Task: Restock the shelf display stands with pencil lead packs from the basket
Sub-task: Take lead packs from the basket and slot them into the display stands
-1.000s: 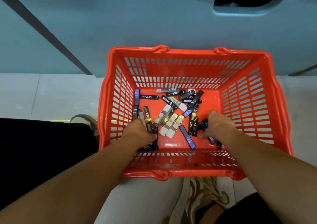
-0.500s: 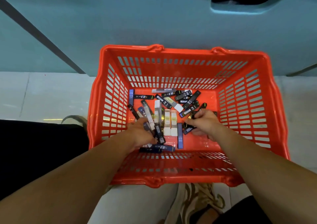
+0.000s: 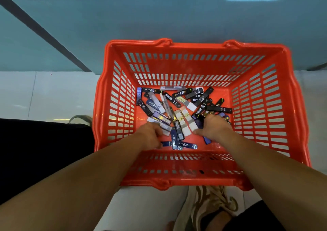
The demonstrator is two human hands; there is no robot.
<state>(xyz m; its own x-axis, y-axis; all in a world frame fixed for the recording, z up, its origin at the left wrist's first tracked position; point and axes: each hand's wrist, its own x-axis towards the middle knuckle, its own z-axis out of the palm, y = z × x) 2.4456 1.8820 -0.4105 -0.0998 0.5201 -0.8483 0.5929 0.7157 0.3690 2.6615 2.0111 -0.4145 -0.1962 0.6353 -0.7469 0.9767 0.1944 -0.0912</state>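
Note:
An orange-red plastic basket (image 3: 194, 45) stands on the floor in front of me. Several pencil lead packs (image 3: 184, 123), black, blue, purple and cream, lie jumbled on its bottom. My left hand (image 3: 150, 136) is low in the basket at the near left of the pile, fingers curled around grey and white packs. My right hand (image 3: 215, 127) is at the near right, fingers curled over dark and purple packs. A long black HB 0.5 pack (image 3: 219, 109) lies just beyond it. What sits under each palm is hidden.
A teal cabinet panel (image 3: 159, 18) rises right behind the basket, with a dark recess at the top right. White floor tiles (image 3: 44, 93) spread to the left. My black trouser leg (image 3: 35, 151) is at the left and my shoe (image 3: 212, 204) is below the basket.
Both hands have swept packs toward the middle of the basket floor. The right hand moved left and nearer. The pile has bunched up between the hands.

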